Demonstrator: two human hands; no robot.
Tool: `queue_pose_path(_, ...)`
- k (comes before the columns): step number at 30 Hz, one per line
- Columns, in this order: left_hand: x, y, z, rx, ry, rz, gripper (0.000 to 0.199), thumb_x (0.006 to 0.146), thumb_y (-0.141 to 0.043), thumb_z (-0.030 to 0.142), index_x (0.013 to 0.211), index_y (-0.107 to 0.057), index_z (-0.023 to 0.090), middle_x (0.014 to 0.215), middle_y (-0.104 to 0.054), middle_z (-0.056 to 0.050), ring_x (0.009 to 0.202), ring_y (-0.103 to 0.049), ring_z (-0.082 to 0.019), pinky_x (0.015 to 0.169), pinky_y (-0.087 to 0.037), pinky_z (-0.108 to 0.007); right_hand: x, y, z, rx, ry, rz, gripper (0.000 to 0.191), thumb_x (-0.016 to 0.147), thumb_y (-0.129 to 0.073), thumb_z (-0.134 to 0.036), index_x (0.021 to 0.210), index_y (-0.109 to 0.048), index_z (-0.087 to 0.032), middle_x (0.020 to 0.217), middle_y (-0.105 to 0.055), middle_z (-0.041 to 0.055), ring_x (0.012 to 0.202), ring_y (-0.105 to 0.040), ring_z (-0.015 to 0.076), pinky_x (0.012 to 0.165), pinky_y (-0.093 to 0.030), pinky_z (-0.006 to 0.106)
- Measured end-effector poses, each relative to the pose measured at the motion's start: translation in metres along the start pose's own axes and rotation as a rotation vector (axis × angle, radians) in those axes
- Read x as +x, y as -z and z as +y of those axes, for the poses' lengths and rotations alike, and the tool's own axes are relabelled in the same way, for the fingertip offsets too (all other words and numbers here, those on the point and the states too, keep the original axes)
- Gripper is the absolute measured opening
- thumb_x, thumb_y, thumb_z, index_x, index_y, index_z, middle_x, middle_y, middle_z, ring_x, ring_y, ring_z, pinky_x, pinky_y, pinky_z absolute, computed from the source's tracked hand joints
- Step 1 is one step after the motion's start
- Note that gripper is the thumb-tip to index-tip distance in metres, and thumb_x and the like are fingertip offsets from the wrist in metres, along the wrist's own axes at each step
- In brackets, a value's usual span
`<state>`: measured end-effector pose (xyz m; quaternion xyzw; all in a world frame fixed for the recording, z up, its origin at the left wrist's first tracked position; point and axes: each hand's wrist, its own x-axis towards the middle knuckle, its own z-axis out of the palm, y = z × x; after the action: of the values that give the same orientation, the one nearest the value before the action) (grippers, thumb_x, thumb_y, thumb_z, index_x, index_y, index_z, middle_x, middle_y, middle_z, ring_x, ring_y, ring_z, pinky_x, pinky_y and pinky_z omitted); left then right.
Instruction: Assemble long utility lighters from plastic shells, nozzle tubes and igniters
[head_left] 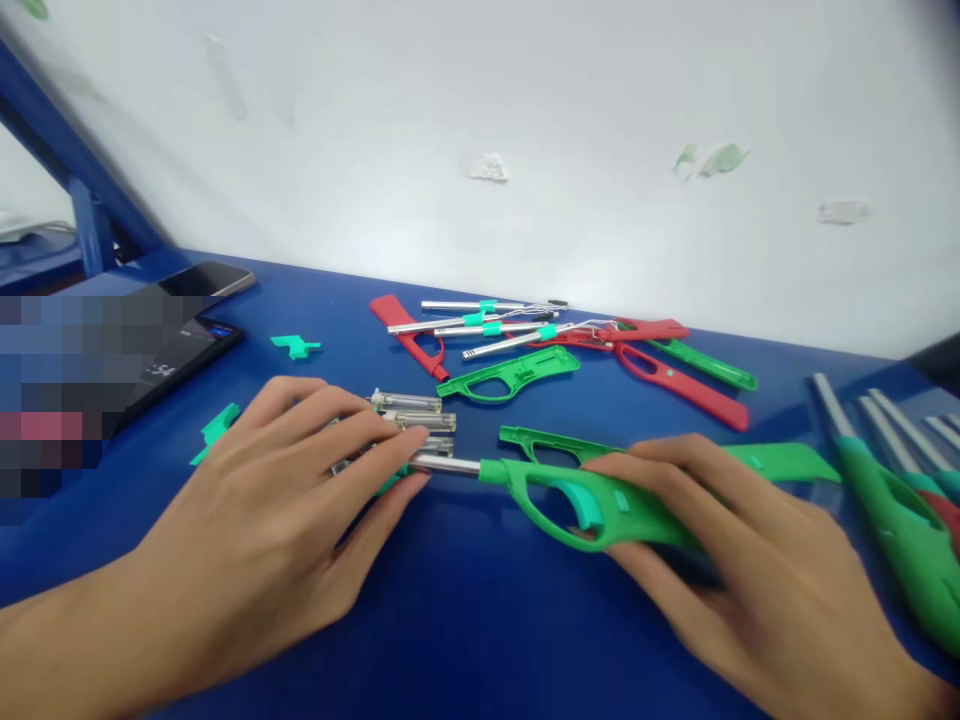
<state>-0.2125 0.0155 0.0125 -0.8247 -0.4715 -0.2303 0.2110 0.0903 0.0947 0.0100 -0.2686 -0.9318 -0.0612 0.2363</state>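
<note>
A green utility lighter point(630, 505) with a teal trigger point(579, 506) lies between my two hands, its metal tube point(459, 463) pointing left. Fingers of my right hand point(742, 540) are wrapped round its handle. My left hand point(292, 510) is closed with thumb and fingertips on the tube; its far end is hidden. Just beyond these fingertips, several clear fuel tanks point(416, 421) lie partly covered. An open green handle half point(780, 460) rests behind the lighter, partly hidden by my right hand. Teal trigger pieces point(217, 434) lie by my left hand.
Toward the white wall point(570, 220) lie several metal tubes with teal clips point(510, 345), red handle shells point(694, 388) and green shells point(517, 375). Lighters with tubes attached point(896, 530) are grouped at right. Phones point(180, 362) sit at left on the blue table point(480, 630).
</note>
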Motion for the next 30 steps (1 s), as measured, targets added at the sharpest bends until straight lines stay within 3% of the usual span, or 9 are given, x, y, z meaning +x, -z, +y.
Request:
queue_pose_path(8, -0.012, -0.008, 0.016, -0.106, -0.073, -0.057, 0.023, 0.111, -0.05, 0.028, 0.119, -0.066, 0.015, 0.091, -0.072, -0.003, 0.081, -0.063, -0.021, 0.086, -0.043, -0.04, 0.005, -0.002, -0.021, 0.12, 0.061, -0.021, 0.02, 0.105, -0.05, -0.028, 0.118, -0.063, -0.021, 0.104, -0.077, 0.0059, 0.089, -0.078, 0.0198, 0.069, -0.065, 0.03)
queue_pose_path(12, -0.01, -0.011, 0.018, -0.093, -0.087, -0.074, 0.025, 0.112, -0.044, 0.027, 0.112, -0.065, 0.015, 0.089, -0.073, -0.003, 0.081, -0.064, -0.023, 0.08, -0.047, -0.04, 0.0, -0.005, -0.024, 0.093, 0.047, -0.024, 0.03, 0.107, -0.052, -0.039, 0.127, -0.063, -0.02, 0.109, -0.076, 0.0089, 0.099, -0.077, 0.0242, 0.082, -0.066, 0.04)
queue_pose_path(15, -0.006, -0.009, 0.019, -0.139, -0.066, -0.092, 0.028, 0.113, -0.04, 0.026, 0.107, -0.064, 0.015, 0.089, -0.073, -0.003, 0.079, -0.062, -0.023, 0.073, -0.048, -0.039, -0.003, -0.007, -0.022, 0.03, 0.084, 0.012, 0.029, 0.109, -0.049, -0.031, 0.132, -0.063, -0.019, 0.11, -0.073, 0.0106, 0.1, -0.076, 0.0244, 0.08, -0.066, 0.041)
queue_pose_path(20, -0.01, -0.004, 0.02, -0.173, -0.086, -0.112, 0.027, 0.112, -0.042, 0.021, 0.125, -0.063, 0.01, 0.103, -0.072, -0.007, 0.098, -0.06, -0.025, 0.093, -0.047, -0.041, -0.001, -0.006, -0.016, 0.03, 0.089, 0.024, 0.028, 0.112, -0.044, -0.032, 0.124, -0.068, -0.022, 0.102, -0.073, 0.0056, 0.083, -0.076, 0.0165, 0.066, -0.062, 0.03)
queue_pose_path(23, -0.019, -0.005, 0.018, -0.191, -0.097, -0.163, 0.038, 0.107, -0.045, 0.008, 0.143, -0.056, 0.007, 0.114, -0.069, -0.009, 0.112, -0.055, -0.025, 0.109, -0.038, -0.043, -0.001, -0.004, -0.012, 0.065, 0.097, 0.021, 0.026, 0.111, -0.048, -0.036, 0.121, -0.069, -0.024, 0.105, -0.076, 0.0022, 0.086, -0.077, 0.0155, 0.069, -0.061, 0.029)
queue_pose_path(26, -0.022, -0.006, 0.014, -0.157, -0.066, -0.139, 0.047, 0.105, -0.05, 0.008, 0.151, -0.051, 0.011, 0.116, -0.068, -0.007, 0.11, -0.054, -0.023, 0.111, -0.037, -0.041, -0.005, -0.003, -0.01, 0.129, 0.108, 0.021, 0.021, 0.11, -0.053, -0.032, 0.122, -0.068, -0.025, 0.109, -0.08, -0.0018, 0.091, -0.078, 0.0129, 0.079, -0.06, 0.024)
queue_pose_path(30, -0.022, -0.007, 0.01, -0.129, -0.047, -0.063, 0.033, 0.105, -0.057, 0.016, 0.138, -0.062, 0.014, 0.108, -0.071, -0.005, 0.104, -0.057, -0.023, 0.104, -0.042, -0.039, -0.009, -0.004, -0.012, 0.116, 0.079, 0.03, 0.024, 0.111, -0.05, -0.036, 0.126, -0.067, -0.028, 0.108, -0.081, -0.0059, 0.089, -0.079, 0.0114, 0.076, -0.058, 0.024)
